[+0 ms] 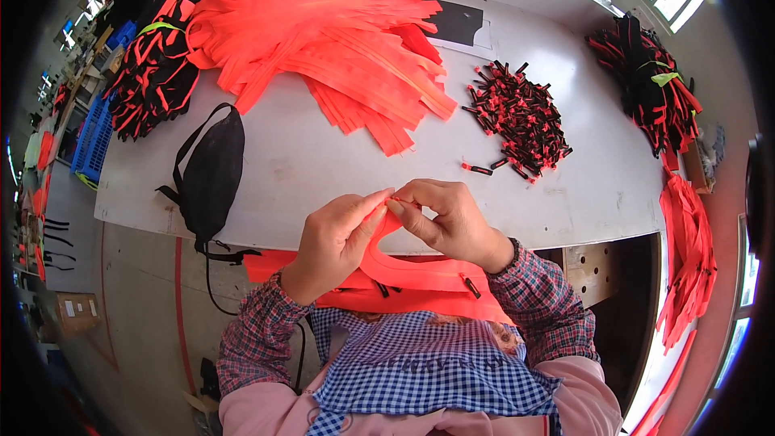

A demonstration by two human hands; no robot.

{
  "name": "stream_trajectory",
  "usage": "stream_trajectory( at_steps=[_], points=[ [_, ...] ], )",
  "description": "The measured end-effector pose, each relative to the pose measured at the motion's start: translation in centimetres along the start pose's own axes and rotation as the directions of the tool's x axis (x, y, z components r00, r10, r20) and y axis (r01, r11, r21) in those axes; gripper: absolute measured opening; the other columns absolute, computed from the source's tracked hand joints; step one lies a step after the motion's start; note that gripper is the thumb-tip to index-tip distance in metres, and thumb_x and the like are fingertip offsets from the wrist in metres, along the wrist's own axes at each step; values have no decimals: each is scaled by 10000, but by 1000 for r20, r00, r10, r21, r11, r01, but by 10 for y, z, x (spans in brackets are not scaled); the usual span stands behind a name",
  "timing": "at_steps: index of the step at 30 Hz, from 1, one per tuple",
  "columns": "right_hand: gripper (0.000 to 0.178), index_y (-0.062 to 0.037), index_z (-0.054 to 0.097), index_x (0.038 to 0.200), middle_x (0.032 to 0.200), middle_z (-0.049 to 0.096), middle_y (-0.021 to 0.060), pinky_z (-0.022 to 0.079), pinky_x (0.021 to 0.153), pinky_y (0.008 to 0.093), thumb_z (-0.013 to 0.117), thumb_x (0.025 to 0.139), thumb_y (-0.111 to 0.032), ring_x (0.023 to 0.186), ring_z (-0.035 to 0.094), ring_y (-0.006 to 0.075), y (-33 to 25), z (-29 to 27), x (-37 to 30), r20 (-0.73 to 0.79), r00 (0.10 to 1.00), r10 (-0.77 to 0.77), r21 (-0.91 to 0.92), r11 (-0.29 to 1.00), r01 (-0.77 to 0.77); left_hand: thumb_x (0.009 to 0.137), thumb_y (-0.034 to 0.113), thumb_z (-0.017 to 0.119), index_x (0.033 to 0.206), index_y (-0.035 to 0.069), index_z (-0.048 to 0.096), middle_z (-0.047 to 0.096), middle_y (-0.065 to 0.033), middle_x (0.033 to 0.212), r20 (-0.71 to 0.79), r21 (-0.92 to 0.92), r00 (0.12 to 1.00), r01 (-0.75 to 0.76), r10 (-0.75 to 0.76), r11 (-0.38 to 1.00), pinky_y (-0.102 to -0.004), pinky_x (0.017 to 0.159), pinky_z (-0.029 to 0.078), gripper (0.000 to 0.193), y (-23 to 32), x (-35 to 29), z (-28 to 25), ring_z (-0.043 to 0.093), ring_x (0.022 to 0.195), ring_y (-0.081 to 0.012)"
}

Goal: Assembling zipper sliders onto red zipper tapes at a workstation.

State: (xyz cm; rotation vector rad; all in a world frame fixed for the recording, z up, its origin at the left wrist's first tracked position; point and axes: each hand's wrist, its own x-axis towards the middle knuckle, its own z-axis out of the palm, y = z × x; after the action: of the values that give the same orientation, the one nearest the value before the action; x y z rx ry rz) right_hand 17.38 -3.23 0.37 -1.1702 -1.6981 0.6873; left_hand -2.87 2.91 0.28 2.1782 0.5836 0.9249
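An orange strip (378, 254) curves down from left fingers (367, 226) and right fingers (416, 220); both seem clamped on its end.

The strip (404, 268) is coral, the apron (432, 379) blue-checked.

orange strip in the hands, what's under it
Under the orange strip pinched by the left hand and right hand, more orange fabric shows, with a blue checked apron nearer the body. Whatever lies directly beneath that fabric is covered and cannot be seen.

There are two hands (335, 230) (454, 214), two dark bundles (157, 85) (644, 85), one pouch (214, 173) and one tab heap (521, 117).
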Motion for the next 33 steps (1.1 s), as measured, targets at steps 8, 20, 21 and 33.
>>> stream_trajectory(
  at_steps=[8, 20, 21, 33],
  points=[
    [203, -30, 555, 860, 746, 591, 14, 476, 603, 250, 561, 1014, -163, 664, 555, 90, 4, 32, -21, -144, 943, 299, 389, 894, -224, 844, -36, 723, 1159, -6, 713, 682, -88, 909, -102, 323, 932, -299, 347, 898, -326, 639, 565, 316, -9, -8, 20, 663, 741, -215],
    [165, -20, 695, 969, 895, 691, 143, 539, 689, 364, 701, 935, -181, 747, 662, 247, 116, -18, -66, -319, 828, 461, -116, 848, -517, 878, -31, 736, 1070, 46, 738, 667, -67, 944, -64, -86, 993, 97, -103, 992, -287, 698, 535, 207, -12, -17, 36, 639, 792, -153],
    [146, -31, 701, 988, 942, 683, 137, 540, 744, 399, 716, 891, -140, 831, 663, 309, 131, -31, -68, -400, 816, 417, -167, 842, -512, 887, -24, 737, 1062, 42, 735, 663, -60, 934, -63, -99, 989, 129, -135, 987, -280, 718, 527, 188, -12, -17, 36, 628, 792, -147],
    [143, -26, 661, 974, 953, 704, 102, 553, 776, 359, 676, 950, -166, 861, 692, 260, 180, -64, -58, -336, 870, 361, -366, 801, -473, 889, -22, 734, 1052, 2, 731, 679, -77, 977, -72, -69, 984, 158, -162, 985, -276, 735, 536, 165, -5, -8, 43, 646, 846, -145]
  ],
)
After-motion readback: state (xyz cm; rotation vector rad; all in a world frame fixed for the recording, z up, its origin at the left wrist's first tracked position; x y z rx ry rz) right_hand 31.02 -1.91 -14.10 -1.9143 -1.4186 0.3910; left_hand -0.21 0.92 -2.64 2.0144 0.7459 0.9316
